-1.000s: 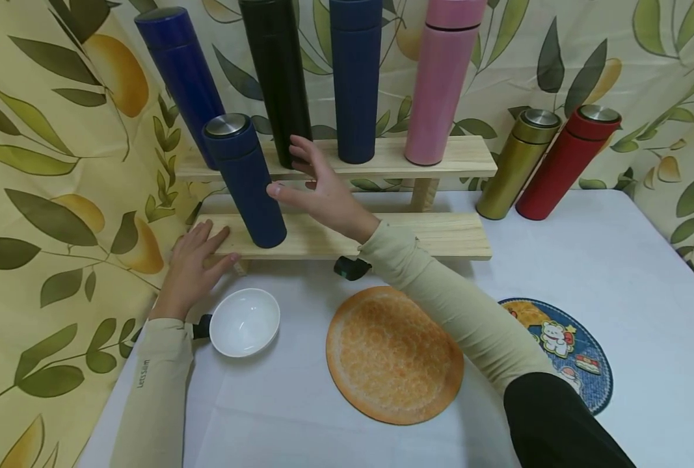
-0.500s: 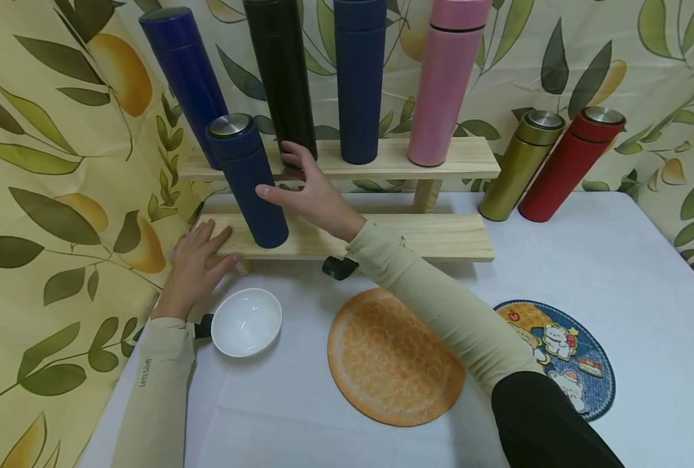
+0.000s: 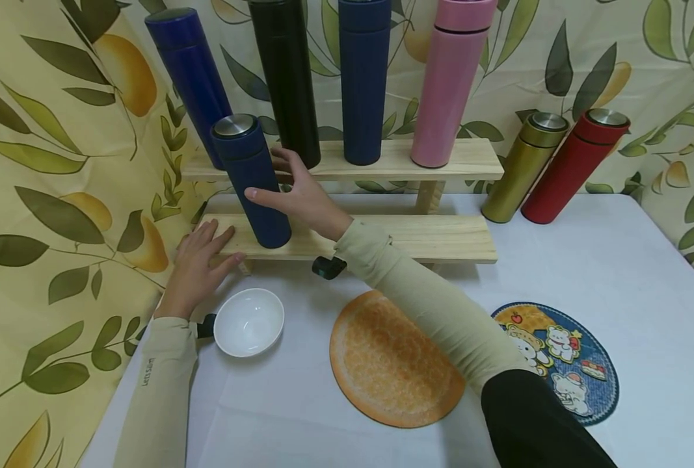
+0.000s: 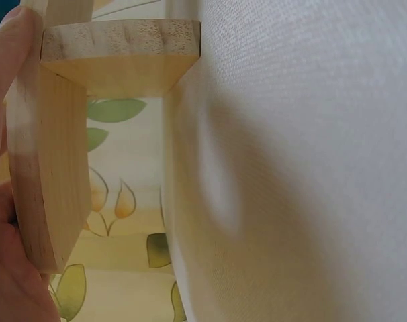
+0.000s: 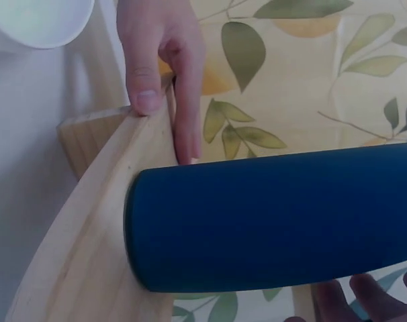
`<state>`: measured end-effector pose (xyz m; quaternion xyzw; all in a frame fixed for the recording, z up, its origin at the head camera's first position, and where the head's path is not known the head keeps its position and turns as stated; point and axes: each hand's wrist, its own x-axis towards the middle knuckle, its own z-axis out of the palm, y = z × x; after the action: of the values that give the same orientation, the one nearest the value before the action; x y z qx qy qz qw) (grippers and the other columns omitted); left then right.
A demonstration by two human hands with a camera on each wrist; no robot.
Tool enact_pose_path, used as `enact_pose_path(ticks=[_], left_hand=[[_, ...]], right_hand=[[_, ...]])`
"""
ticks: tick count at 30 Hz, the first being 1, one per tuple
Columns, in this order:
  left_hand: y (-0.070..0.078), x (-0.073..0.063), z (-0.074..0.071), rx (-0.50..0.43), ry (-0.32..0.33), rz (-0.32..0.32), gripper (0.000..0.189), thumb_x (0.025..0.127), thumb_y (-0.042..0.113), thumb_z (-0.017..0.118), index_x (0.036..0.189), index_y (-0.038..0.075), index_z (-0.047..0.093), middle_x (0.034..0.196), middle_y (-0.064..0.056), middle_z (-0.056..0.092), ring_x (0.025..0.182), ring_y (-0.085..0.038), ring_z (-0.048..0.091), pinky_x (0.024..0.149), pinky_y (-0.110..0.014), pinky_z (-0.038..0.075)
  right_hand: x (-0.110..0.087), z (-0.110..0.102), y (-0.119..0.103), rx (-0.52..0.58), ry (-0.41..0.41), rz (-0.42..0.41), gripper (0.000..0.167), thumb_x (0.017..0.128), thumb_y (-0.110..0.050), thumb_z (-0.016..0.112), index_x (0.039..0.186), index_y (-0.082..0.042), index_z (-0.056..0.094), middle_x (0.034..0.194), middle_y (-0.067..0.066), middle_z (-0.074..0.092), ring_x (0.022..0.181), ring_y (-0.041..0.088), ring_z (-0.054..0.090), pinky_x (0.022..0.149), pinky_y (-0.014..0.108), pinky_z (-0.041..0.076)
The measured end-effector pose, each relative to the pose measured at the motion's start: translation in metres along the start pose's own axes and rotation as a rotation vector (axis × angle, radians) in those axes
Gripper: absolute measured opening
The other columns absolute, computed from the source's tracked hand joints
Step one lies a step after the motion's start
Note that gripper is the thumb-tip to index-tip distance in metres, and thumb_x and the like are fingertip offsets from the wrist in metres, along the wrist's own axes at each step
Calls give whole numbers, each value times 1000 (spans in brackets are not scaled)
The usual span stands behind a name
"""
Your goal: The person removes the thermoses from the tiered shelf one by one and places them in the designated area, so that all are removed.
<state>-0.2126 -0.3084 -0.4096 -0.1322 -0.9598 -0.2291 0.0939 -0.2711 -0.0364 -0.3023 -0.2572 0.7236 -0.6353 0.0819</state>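
A dark blue thermos bottle (image 3: 250,188) with a steel-topped lid stands near the left end of the lower wooden shelf (image 3: 417,237). My right hand (image 3: 306,201) is at its right side, thumb across its front in the head view and fingers spread behind. In the right wrist view those fingertips (image 5: 375,295) lie close along the thermos's side, not curled round it. My left hand (image 3: 197,266) rests on the shelf's left end, with its fingers extended over the top and the thumb along the front edge. The left wrist view shows the board's underside and a leg (image 4: 119,57).
On the upper shelf (image 3: 469,159) stand blue, black, navy and pink bottles (image 3: 452,91). Gold (image 3: 522,169) and red bottles (image 3: 575,169) stand right of the shelves. A white bowl (image 3: 249,323), a bread-patterned round mat (image 3: 387,364) and a cartoon mat (image 3: 587,364) lie in front.
My right hand has moved left and slightly down, from beside the black bottle to the dark blue thermos. The left hand keeps its place on the shelf end.
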Motion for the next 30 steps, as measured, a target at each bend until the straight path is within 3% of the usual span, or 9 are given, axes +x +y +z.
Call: enact_pose_path(ticks=[9, 14, 30], left_hand=[[0, 0, 0, -9, 0, 6, 71, 106, 49, 66, 161, 7, 49, 173, -24, 27, 162, -40, 16, 129, -63, 9], [-1, 1, 0, -11, 1, 11, 71, 106, 49, 65, 161, 7, 49, 173, -24, 27, 162, -40, 16, 129, -63, 9], [-1, 2, 1, -8, -5, 9, 72, 106, 49, 66, 161, 6, 48, 173, -25, 26, 162, -41, 16, 129, -62, 8]], right_hand=[[11, 11, 5, 30, -22, 40, 93, 96, -35, 77, 168, -15, 23, 155, 9, 51, 135, 23, 55, 115, 50, 46], [18, 17, 7, 62, -10, 12, 89, 94, -30, 79, 166, -16, 29, 150, 4, 54, 131, 22, 57, 112, 47, 47], [30, 22, 14, 51, -6, -15, 92, 89, -16, 81, 164, -13, 28, 148, 10, 52, 125, 27, 59, 109, 49, 49]])
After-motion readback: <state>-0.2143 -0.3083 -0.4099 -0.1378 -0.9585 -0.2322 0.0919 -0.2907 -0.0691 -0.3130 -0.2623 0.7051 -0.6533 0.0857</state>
